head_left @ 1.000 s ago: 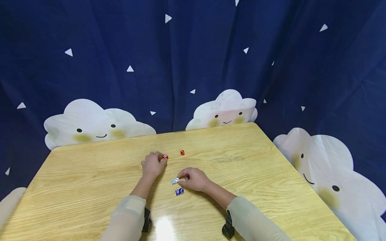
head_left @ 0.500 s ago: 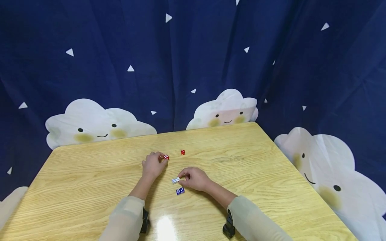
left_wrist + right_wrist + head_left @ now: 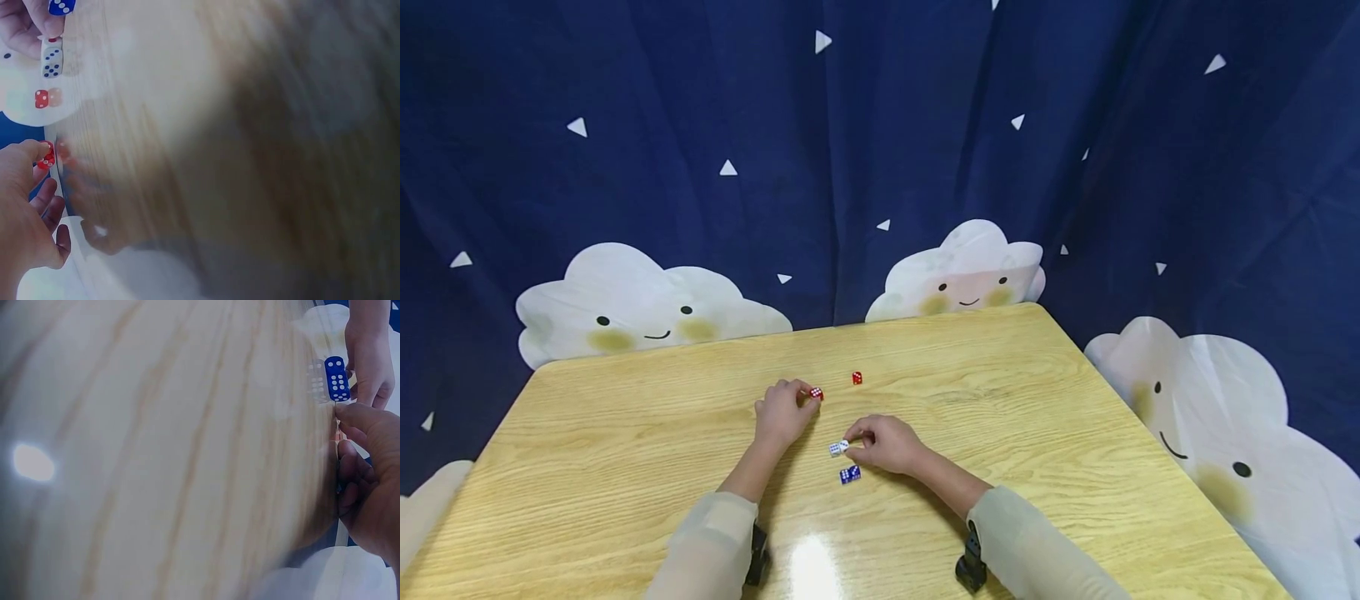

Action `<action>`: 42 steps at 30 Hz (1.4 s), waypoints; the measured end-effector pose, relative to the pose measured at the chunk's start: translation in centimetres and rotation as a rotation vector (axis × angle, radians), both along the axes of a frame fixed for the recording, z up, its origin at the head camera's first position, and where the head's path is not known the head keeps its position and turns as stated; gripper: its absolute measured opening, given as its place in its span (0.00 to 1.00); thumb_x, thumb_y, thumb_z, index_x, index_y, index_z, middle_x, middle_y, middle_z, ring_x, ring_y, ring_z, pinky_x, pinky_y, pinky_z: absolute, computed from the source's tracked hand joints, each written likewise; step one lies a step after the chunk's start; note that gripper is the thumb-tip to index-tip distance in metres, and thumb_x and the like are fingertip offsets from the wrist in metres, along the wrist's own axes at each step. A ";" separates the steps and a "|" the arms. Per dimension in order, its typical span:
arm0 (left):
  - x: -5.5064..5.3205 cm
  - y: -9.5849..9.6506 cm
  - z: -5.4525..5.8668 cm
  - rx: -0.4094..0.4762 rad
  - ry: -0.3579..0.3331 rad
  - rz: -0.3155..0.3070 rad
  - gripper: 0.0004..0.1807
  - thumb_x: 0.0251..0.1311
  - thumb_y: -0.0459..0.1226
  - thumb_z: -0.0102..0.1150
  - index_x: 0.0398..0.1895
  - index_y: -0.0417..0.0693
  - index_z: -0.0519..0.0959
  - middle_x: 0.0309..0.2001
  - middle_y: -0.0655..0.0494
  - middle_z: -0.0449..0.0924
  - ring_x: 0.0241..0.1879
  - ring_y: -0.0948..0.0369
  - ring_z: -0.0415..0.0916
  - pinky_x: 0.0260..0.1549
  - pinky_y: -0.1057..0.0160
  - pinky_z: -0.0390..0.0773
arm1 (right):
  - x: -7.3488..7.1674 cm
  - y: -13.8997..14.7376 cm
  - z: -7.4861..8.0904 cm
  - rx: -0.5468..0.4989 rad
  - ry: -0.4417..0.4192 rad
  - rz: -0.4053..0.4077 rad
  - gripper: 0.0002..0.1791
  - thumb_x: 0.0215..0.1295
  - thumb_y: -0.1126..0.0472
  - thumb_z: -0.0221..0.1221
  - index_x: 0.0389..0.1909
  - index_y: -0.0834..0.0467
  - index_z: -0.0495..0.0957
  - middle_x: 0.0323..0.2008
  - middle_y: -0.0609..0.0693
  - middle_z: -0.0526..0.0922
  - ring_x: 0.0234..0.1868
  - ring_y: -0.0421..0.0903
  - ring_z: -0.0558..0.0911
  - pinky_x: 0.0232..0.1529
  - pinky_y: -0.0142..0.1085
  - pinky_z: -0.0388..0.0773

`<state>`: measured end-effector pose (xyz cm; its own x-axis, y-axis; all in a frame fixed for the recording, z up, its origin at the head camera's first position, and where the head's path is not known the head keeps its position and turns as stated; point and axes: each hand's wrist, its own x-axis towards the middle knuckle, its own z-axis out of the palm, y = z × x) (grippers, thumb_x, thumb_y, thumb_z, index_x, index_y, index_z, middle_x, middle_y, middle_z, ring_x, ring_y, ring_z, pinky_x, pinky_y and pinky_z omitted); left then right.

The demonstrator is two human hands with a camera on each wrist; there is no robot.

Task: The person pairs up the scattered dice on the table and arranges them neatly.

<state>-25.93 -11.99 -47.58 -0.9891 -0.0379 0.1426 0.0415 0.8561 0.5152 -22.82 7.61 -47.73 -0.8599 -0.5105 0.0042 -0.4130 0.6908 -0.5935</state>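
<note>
My left hand [image 3: 784, 413] pinches a red die [image 3: 816, 393] between thumb and fingertips, which the left wrist view also shows. A second red die [image 3: 857, 377] lies apart, to its right and farther back. My right hand [image 3: 887, 444] pinches a white die [image 3: 844, 446], which sits against another white die [image 3: 834, 449] on its left. Just in front of that pair, two blue dice [image 3: 850, 474] lie side by side on the wooden table [image 3: 1037, 467]. In the right wrist view the blue dice [image 3: 337, 379] show, while my right fingers hide the white ones.
A dark blue curtain [image 3: 760, 100] printed with white clouds and triangles hangs behind and beside the table. Black wrist cameras are strapped below both sleeves. A bright light reflection lies on the table's near part.
My left hand has shifted slightly nearer with the red die. The right hand keeps its pinch on the white die, with no clear movement. The head view drifts a little.
</note>
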 end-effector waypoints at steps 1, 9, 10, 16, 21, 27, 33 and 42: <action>0.0 0.0 0.0 0.000 0.001 0.000 0.14 0.52 0.47 0.55 0.38 0.51 0.77 0.34 0.53 0.73 0.38 0.54 0.69 0.32 0.56 0.60 | 0.0 0.0 0.1 -0.002 -0.004 -0.001 0.10 0.51 0.50 0.61 0.35 0.47 0.79 0.15 0.38 0.69 0.16 0.33 0.65 0.20 0.26 0.62; 0.3 -0.1 0.2 -0.002 0.002 -0.002 0.15 0.52 0.48 0.55 0.38 0.51 0.77 0.34 0.53 0.73 0.38 0.54 0.69 0.32 0.55 0.61 | 0.2 0.0 0.4 -0.013 -0.015 0.003 0.10 0.51 0.51 0.61 0.35 0.48 0.79 0.15 0.39 0.69 0.16 0.34 0.65 0.20 0.26 0.62; 0.4 -0.2 0.3 -0.003 0.004 -0.003 0.15 0.52 0.48 0.55 0.38 0.50 0.77 0.34 0.53 0.73 0.38 0.54 0.69 0.32 0.55 0.61 | 0.2 0.0 0.4 -0.011 -0.012 0.004 0.10 0.51 0.51 0.61 0.35 0.48 0.79 0.15 0.39 0.69 0.16 0.34 0.65 0.20 0.26 0.62; 0.6 -0.3 0.5 -0.011 0.019 -0.006 0.14 0.52 0.48 0.55 0.37 0.51 0.77 0.33 0.54 0.73 0.37 0.54 0.69 0.32 0.55 0.61 | 0.2 0.1 0.3 -0.022 -0.003 0.017 0.10 0.51 0.51 0.61 0.35 0.49 0.79 0.16 0.40 0.69 0.16 0.34 0.64 0.20 0.26 0.62; 0.8 -0.4 0.4 -0.011 0.020 -0.016 0.14 0.51 0.49 0.55 0.37 0.53 0.77 0.33 0.55 0.73 0.38 0.55 0.69 0.33 0.56 0.61 | 0.1 0.1 0.2 -0.021 -0.008 0.012 0.10 0.52 0.51 0.61 0.35 0.48 0.79 0.16 0.39 0.69 0.16 0.34 0.65 0.20 0.26 0.62; 1.0 -0.6 0.0 0.004 0.018 -0.025 0.14 0.51 0.49 0.55 0.37 0.52 0.78 0.35 0.55 0.74 0.39 0.55 0.69 0.34 0.55 0.61 | 0.0 0.0 0.0 -0.020 -0.004 0.011 0.10 0.51 0.51 0.61 0.35 0.48 0.79 0.15 0.39 0.69 0.16 0.34 0.65 0.20 0.26 0.62; 1.3 -0.8 0.0 0.007 0.007 -0.025 0.15 0.51 0.49 0.55 0.37 0.52 0.78 0.36 0.54 0.74 0.40 0.54 0.70 0.36 0.54 0.61 | 0.0 0.0 -0.2 -0.023 -0.006 0.009 0.10 0.51 0.51 0.61 0.35 0.48 0.79 0.15 0.39 0.69 0.16 0.34 0.65 0.19 0.26 0.62; 1.7 -0.7 0.1 0.004 0.011 -0.036 0.14 0.51 0.49 0.55 0.36 0.52 0.78 0.33 0.56 0.73 0.37 0.56 0.69 0.34 0.56 0.60 | 0.0 0.1 -0.1 -0.019 0.007 0.008 0.10 0.51 0.51 0.61 0.35 0.48 0.79 0.15 0.39 0.69 0.16 0.34 0.65 0.19 0.26 0.62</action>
